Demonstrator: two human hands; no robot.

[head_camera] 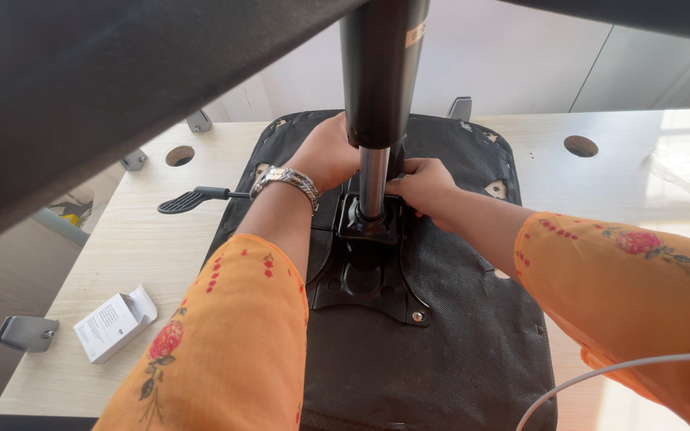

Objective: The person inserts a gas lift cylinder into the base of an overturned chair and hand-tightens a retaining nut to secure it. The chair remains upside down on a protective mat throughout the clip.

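At the near left, I see a small white carton (113,323), oblong with its end flap open and a panel of dark print, lying flat on the pale wooden table (161,255) beside a grey metal bracket (27,332). Farther in, a black paddle lever (193,199) sticks out leftward from an upturned black chair seat (457,335) that lies on the table. My left hand (329,152), a silver bracelet (285,180) on its wrist, curls its fingers around the far left side of the gas-lift column (374,160). The column stands upright in the black mounting plate (369,271) bolted at the seat's centre. My right hand (421,185) closes its fingers on the column's base from the right, touching the plate. A white cable (600,373) arcs across the near right corner.
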